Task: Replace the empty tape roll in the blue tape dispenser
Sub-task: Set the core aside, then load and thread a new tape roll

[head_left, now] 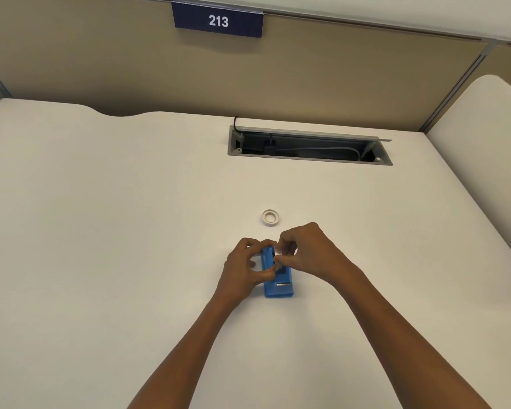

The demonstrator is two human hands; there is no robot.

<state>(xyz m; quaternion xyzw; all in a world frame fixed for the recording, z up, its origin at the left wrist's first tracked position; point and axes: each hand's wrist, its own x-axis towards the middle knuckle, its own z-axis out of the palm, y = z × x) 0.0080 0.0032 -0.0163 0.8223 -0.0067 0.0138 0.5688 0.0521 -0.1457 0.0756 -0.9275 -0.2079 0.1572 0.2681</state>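
Note:
The blue tape dispenser (278, 283) lies on the white desk with its metal cutter end toward me. My left hand (244, 268) grips its left side and far end. My right hand (306, 252) has its fingertips pinched at the dispenser's roll well; a small pale piece shows between them, but what it is stays hidden by the fingers. A white tape roll (270, 217) lies flat on the desk just beyond both hands, apart from them.
A recessed cable tray (309, 147) with cords inside opens in the desk (101, 231) farther back. A beige partition with a blue "213" sign (218, 20) stands behind. A second desk surface (484, 128) adjoins on the right.

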